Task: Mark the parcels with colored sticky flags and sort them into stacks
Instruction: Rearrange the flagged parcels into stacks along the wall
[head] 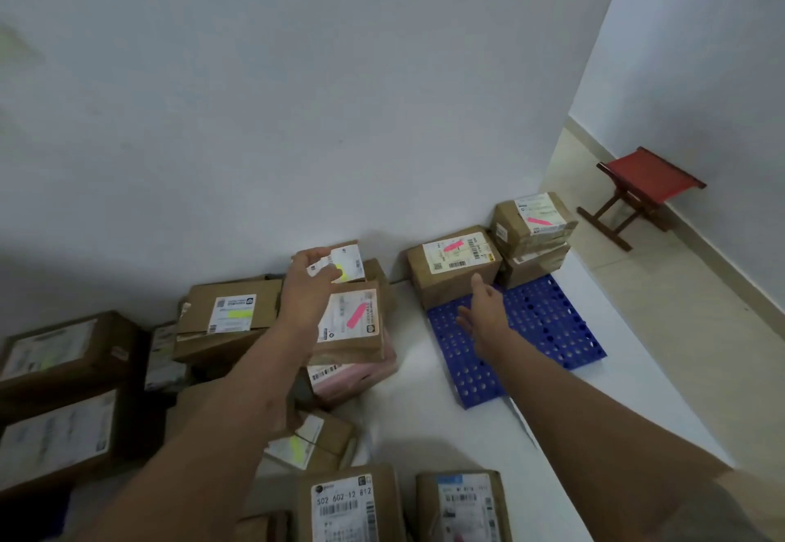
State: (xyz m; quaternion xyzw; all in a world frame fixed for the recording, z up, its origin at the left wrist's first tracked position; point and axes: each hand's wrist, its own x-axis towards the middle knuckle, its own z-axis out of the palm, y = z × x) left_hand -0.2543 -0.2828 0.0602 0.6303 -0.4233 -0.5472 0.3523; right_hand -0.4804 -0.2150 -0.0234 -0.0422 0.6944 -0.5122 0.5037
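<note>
A left hand [312,276] is pinching a small yellow-flagged parcel [350,263] near the wall, its label tilting toward the camera; the right hand [482,307], fingers spread, is hovering over a blue pallet [548,320].

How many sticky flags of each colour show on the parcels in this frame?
Pink flags: 3, on the parcel and the stacked parcel on the blue pallet, and on the parcel under the left hand.
Yellow flags: 4, at and, blurred.
Total: 7
</note>
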